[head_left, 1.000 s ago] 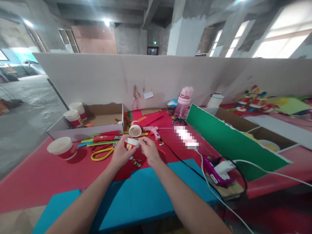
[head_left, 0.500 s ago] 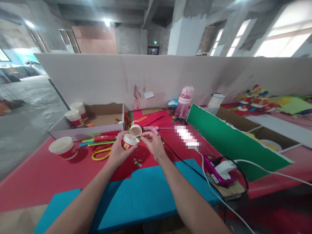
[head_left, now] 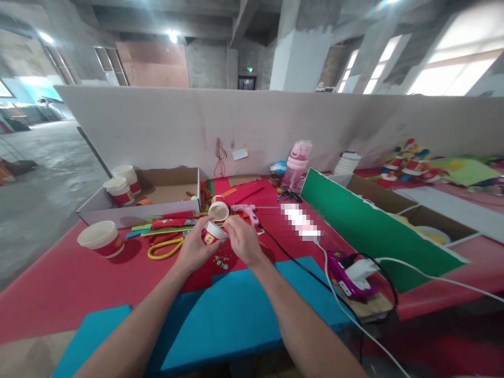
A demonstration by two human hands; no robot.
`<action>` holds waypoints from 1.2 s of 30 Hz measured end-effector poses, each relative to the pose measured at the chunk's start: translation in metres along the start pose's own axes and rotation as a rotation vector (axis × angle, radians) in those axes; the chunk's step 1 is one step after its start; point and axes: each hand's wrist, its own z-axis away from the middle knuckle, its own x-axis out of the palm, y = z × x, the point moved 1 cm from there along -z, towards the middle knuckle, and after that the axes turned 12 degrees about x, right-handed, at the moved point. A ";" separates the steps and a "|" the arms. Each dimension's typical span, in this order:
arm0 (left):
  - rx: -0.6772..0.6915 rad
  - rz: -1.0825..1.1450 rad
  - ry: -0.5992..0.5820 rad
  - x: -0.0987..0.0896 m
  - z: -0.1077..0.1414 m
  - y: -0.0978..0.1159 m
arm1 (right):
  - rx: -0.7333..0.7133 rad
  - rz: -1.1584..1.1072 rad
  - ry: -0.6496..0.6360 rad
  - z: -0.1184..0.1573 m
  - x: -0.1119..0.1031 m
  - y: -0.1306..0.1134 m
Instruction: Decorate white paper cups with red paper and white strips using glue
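My left hand (head_left: 196, 248) is wrapped round a small white and red paper cup (head_left: 211, 239), held tilted above the table. At the cup's right rim, the fingers of my right hand (head_left: 241, 237) are pinched together against its edge. Exactly what those fingertips grip is partly hidden. Just behind, another paper cup (head_left: 219, 210) lies on its side, mouth towards me. A pink glue gun (head_left: 248, 210) rests to the right of it. Yellow-handled scissors (head_left: 162, 249) lie left of my left hand. Small scraps (head_left: 221, 262) are scattered below the cup.
A larger paper cup (head_left: 101, 239) stands at the left. Behind it, a cardboard box (head_left: 129, 212) holds more cups. Coloured strips (head_left: 157, 230) lie in front of the box. On the right are a purple power socket (head_left: 350, 278) with cables, a green-sided box (head_left: 374, 228) and a pink bottle (head_left: 296, 165).
The cup and both hands have come slightly lower and nearer, and the cup is tilted more. My right hand has turned and closed in on the cup's rim.
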 end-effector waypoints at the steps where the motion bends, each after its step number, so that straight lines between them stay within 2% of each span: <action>1: -0.009 -0.012 0.006 -0.001 0.000 0.000 | 0.044 -0.075 0.041 -0.001 0.000 0.001; 3: -0.012 -0.032 0.021 -0.002 0.000 0.001 | 0.093 -0.191 0.060 -0.003 0.000 0.002; 7: -0.015 0.002 0.007 -0.003 0.000 -0.001 | -0.001 -0.157 -0.113 -0.001 0.004 0.000; 11: -0.104 0.107 -0.082 -0.004 0.000 -0.004 | -0.055 -0.011 -0.188 0.002 0.001 -0.001; 15: -0.262 0.384 -0.208 -0.005 0.000 0.000 | -0.084 0.053 -0.224 0.002 -0.002 -0.001; 17: -0.332 0.525 -0.236 -0.007 0.000 0.004 | -0.049 -0.026 -0.191 0.000 -0.002 0.000; 21: -0.460 0.709 -0.192 -0.010 0.000 0.007 | 0.154 -0.307 -0.081 -0.005 -0.001 0.008; 24: -0.546 0.799 -0.163 -0.012 0.000 0.004 | 0.250 -0.468 -0.220 -0.008 0.001 0.013; 26: -0.570 0.830 -0.142 -0.013 0.000 0.001 | 0.256 -0.519 -0.352 -0.007 0.001 0.011; 28: -0.573 0.850 -0.144 -0.014 0.000 0.000 | 0.231 -0.544 -0.417 -0.005 0.001 0.006; 31: -0.570 0.894 -0.210 -0.016 0.002 0.000 | 0.207 -0.573 -0.456 -0.003 -0.002 0.000; 36: -0.629 0.952 -0.330 -0.019 0.006 0.001 | 0.294 -0.717 -0.699 0.001 -0.005 -0.002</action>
